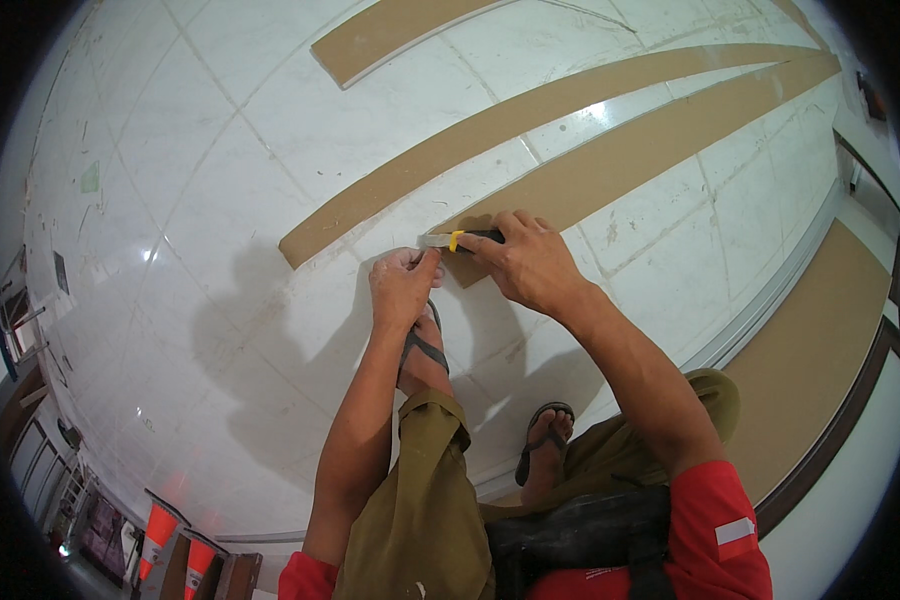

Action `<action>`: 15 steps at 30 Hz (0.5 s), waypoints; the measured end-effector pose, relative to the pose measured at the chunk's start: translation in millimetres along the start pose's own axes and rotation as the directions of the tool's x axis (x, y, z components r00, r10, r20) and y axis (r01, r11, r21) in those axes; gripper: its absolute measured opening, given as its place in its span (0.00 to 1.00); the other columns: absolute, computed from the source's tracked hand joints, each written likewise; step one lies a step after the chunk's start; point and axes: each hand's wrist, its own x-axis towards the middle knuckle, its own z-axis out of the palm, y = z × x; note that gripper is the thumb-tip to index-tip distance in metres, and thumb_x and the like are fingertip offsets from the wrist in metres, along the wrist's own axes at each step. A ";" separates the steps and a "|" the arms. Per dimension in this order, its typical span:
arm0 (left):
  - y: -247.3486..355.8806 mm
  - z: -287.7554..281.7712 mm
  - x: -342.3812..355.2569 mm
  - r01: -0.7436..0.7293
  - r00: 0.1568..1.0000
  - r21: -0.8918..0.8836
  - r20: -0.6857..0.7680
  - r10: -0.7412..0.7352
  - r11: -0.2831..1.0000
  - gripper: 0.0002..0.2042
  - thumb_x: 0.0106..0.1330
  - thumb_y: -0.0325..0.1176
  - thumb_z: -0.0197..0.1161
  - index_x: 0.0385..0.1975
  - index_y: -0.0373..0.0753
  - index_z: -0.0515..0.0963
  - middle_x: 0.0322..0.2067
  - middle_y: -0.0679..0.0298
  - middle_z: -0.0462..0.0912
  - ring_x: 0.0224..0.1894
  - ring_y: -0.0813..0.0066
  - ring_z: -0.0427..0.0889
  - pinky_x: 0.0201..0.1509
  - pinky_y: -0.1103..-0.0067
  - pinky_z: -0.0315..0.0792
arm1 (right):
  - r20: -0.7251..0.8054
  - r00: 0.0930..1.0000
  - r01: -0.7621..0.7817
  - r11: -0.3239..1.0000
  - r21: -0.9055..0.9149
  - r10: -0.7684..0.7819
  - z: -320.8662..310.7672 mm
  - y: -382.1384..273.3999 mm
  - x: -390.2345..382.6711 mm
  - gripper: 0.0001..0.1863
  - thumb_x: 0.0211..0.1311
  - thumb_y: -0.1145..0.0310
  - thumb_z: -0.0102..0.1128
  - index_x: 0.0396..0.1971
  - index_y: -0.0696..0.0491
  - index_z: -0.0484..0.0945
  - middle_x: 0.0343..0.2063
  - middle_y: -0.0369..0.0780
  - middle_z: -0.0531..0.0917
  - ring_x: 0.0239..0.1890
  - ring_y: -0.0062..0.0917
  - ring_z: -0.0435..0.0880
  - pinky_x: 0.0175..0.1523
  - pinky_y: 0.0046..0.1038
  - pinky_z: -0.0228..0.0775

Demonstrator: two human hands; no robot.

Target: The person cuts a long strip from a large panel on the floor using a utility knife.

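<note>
Our red shirt [705, 510] and a black bag [580, 535] are sitting nearest to us, above our olive trousers [415, 500]. Past them, we are holding a knife [457, 240] with a black handle and a yellow band over the near end of a brown strip [610, 185], which is lying on the white tiled floor [220, 180]. Our right hand [530, 262] is gripping the handle, its fingers closing around it, and the blade is pointing left. Our left hand [405, 285] is meeting it at the blade's end, fingers bunching narrowly together; we cannot tell whether they are touching the blade or pinching something small. Below that hand, our left sandal [422, 345] is resting on the floor, and our right sandal [523, 465] is resting nearer the floor's near edge. Just beyond the strip, a curving strip [440, 165] is running toward the floor's far right corner, and a shorter piece [390, 40] is lying by the far edge. Along the right edge, a wide brown sheet [820, 350] is showing. Two orange cones [158, 530] are standing near the near left corner.
</note>
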 end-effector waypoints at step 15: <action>5.6 -0.8 -3.3 -0.011 1.000 0.005 -0.027 0.011 1.000 0.19 0.72 0.44 0.74 0.40 0.29 0.87 0.26 0.58 0.91 0.29 0.75 0.90 0.33 0.76 0.80 | -0.004 0.999 -0.043 0.993 0.110 0.044 -9.4 -2.7 2.7 0.19 0.71 0.64 0.68 0.61 0.42 0.86 0.45 0.42 0.85 0.50 0.40 0.87 0.53 0.42 0.80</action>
